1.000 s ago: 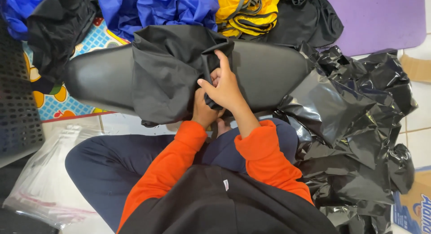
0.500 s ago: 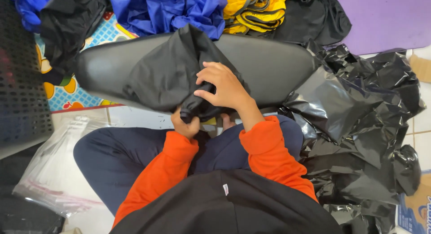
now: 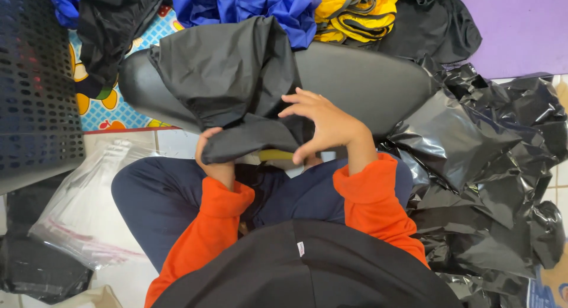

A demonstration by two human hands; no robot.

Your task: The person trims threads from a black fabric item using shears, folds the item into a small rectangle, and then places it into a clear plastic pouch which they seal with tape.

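Left hand (image 3: 214, 157) grips the near edge of the black garment (image 3: 228, 86) — fingers curled under a rolled fold. Right hand (image 3: 328, 127) arches over the same fold, fingers spread. The garment drapes across a dark oval cushion (image 3: 367, 83). Beyond its far edge lie blue fabric (image 3: 260, 6) and yellow fabric (image 3: 349, 6) — crumpled black plastic bags (image 3: 491, 166) crowd the right.

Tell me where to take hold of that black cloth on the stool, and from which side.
Probably at the bunched near edge of the black cloth, from the person's side: the left hand already has its grip there, while the rest drapes loose over the stool. The right hand is open above it.
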